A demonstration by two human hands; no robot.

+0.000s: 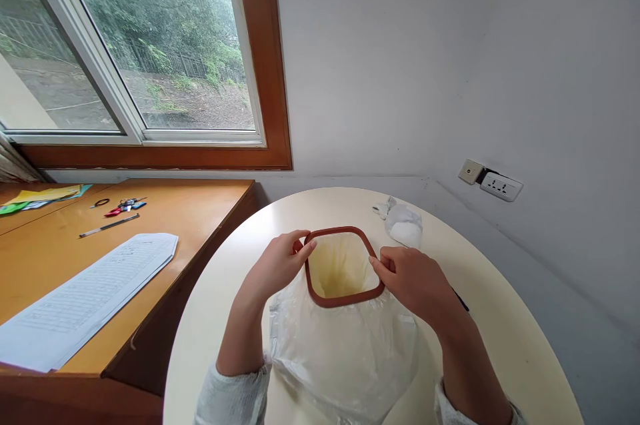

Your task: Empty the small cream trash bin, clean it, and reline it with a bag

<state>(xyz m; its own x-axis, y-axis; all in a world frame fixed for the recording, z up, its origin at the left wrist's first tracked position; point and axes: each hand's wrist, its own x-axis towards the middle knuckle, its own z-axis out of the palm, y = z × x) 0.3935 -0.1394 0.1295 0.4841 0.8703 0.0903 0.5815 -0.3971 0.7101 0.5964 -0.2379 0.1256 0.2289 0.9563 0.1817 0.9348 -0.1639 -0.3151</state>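
Observation:
A trash bin with a reddish-brown, rounded square rim (345, 301) stands on the round table in front of me. A translucent white plastic bag (345, 351) lines its yellowish inside and hangs down over the outer walls, spreading toward me. My left hand (283, 261) grips the rim's left side, thumb on top and fingers curled round the outside. On the right side, my right hand (413, 278) pinches the rim with the thumb over its edge and the fingers folded. The bin's lower body is hidden under the bag.
Behind the bin, a clear plastic bag with white contents (405, 225) lies on the cream table (210, 338). A wooden desk (200, 205) at left holds papers (90, 298), a pen (109, 225) and keys (129, 205). A wall socket (501, 186) is at right.

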